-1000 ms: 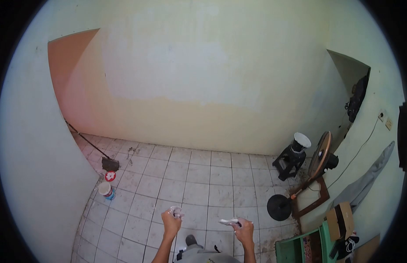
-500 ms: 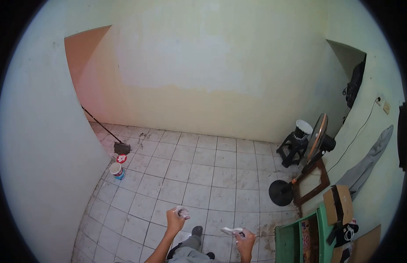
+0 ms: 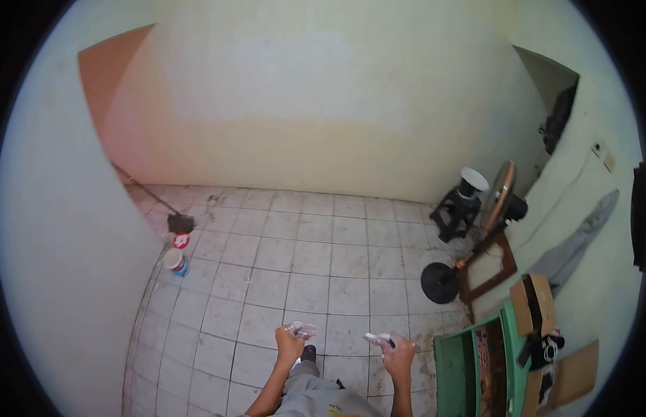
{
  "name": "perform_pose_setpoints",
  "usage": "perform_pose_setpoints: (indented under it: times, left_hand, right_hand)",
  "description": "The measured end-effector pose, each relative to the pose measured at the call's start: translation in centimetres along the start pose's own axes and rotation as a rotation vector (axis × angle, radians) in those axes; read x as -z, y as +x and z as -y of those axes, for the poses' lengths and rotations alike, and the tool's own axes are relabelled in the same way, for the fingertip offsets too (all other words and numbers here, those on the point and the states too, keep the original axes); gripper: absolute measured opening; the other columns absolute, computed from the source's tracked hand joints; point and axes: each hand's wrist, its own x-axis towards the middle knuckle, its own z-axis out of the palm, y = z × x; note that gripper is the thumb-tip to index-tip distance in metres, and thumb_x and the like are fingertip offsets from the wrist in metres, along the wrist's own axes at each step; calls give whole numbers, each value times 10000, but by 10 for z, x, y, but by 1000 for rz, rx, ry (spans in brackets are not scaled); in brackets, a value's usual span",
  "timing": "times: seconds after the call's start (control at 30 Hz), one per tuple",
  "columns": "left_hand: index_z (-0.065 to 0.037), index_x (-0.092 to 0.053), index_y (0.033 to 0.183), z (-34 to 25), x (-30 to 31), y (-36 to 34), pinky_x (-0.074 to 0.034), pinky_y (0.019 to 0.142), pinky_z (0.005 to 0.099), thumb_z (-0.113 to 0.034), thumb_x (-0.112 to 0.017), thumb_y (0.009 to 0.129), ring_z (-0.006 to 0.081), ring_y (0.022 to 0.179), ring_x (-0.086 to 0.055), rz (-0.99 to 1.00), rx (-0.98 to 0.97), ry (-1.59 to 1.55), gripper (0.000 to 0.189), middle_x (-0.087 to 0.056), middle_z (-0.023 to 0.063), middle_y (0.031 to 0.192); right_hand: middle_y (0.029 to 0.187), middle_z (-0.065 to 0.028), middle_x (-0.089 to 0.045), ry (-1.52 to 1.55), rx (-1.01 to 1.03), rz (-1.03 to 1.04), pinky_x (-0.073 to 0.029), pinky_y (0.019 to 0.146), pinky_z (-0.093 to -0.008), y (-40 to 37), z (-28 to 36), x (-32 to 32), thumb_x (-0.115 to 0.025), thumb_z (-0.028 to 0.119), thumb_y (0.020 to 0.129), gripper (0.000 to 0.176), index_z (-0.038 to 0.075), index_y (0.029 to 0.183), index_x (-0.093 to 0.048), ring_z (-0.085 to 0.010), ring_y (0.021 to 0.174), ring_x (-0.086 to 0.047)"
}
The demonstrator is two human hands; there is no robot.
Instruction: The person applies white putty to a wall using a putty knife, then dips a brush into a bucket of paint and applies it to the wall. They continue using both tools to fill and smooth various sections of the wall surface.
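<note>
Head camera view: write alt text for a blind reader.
A person's left hand holds a white-smeared object and the right hand a thin white-coated piece, above a grimy tiled floor. Ahead is a patchy wall; a tub stands at left, a fan and green cabinet at right.

No text is legible, even on the bucket or shirt, which look rather blurred.
</note>
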Motion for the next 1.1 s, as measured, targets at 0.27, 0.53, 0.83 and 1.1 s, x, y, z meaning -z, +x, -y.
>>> perform_pose_setpoints:
  times: [0.27,0.53,0.83,1.1]
  left_hand:
    - [42,-667,774,-14,45,101,-437,475,256,42,-607,778,105,481,-507,-138,-81,137,59,-588,70,563]
    - [27,-651,805,-1,45,142,-450,457,236,80,-624,746,78,486,-455,-130,33,95,84,-521,14,566]
    - [88,-617,841,40,-33,202,-589,625,302,227,-523,665,126,647,-599,-74,201,-94,243,-607,74,719]
    - [88,-648,807,-15,-203,322,-572,611,297,189,-533,717,158,689,-652,226,103,-118,178,-670,124,748]
  right_hand:
    - [673,-156,-603,-54,82,-30,-446,537,-401,91,37,-44,-702,124,724,142,34,780,-608,-351,596,-583]
    - [677,-139,-601,2,155,77,-450,542,-401,157,58,-92,-694,150,751,140,49,777,-601,-343,629,-597]
    - [662,-126,-595,17,126,260,-460,559,-401,246,-14,-128,-643,240,800,197,49,796,-593,-331,631,-597]
    - [667,-132,-584,49,131,-10,-437,525,-406,351,-116,-65,-675,180,756,174,35,798,-588,-327,594,-585]
